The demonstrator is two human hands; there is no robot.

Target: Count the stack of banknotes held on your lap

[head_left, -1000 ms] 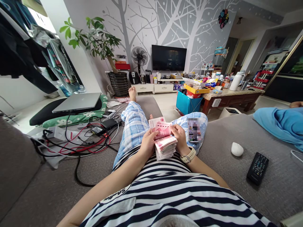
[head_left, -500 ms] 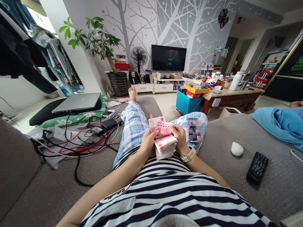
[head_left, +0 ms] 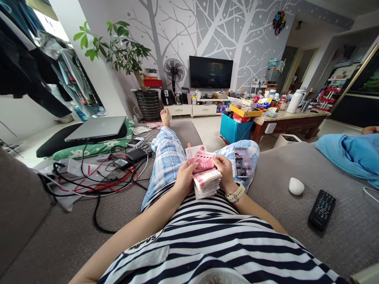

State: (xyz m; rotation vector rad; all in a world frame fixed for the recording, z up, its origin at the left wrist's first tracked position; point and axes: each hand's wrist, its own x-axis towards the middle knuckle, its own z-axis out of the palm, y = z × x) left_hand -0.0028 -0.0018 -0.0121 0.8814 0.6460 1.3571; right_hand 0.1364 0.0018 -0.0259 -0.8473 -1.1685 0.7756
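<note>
A thick, folded stack of pink banknotes (head_left: 207,182) is held over my lap, its loose ends fanned toward me. My left hand (head_left: 186,175) is closed on the stack's left side, the thumb pressing on the notes. At the upper right, my right hand (head_left: 224,169) pinches the edge of a top banknote (head_left: 205,161) marked 100. Part of the bundle sticks out beyond my left fingers. Most fingers under the stack are hidden. On my right thigh lies a phone (head_left: 242,162) with a blurred screen, just beside my right hand.
To the right on the grey sofa (head_left: 275,213) are a white mouse (head_left: 296,186), a black remote control (head_left: 322,210) and a blue cloth (head_left: 349,156). Tangled cables (head_left: 97,177) and a laptop (head_left: 96,128) lie to the left. A cluttered coffee table (head_left: 290,118) stands ahead.
Almost nothing differs. The top banknote and the stack have shifted very slightly in my hands; both hands keep their grip.
</note>
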